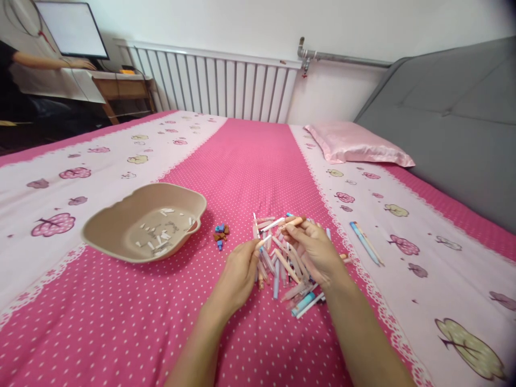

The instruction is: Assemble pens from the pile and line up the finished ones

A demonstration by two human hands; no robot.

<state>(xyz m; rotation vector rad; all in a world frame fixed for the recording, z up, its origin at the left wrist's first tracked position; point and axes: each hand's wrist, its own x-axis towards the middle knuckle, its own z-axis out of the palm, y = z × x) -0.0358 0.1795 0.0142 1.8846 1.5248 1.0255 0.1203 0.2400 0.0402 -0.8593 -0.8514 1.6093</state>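
Note:
A loose pile of pens and pen parts [287, 263], in pink, white, peach and blue, lies on the bed between my hands. My left hand [238, 271] pinches a short white stick-like piece [265, 241] over the pile's left side. Between the thumb and fingers of my right hand [312, 250] is a peach pen barrel [295, 222], tilted up to the right. My two hands are a short way apart. To the left, a beige plastic basin [115, 244] holds several small white pieces. Small blue and brown caps or plugs [221, 235] sit between basin and pile.
Two pens or pencils [366, 243] lie together right of the pile. A pink pillow [357, 142] rests near the grey headboard [447, 113]. A radiator [213, 80] runs along the wall. At far left, another person's arm [40, 61] reaches toward a desk with a monitor [72, 29].

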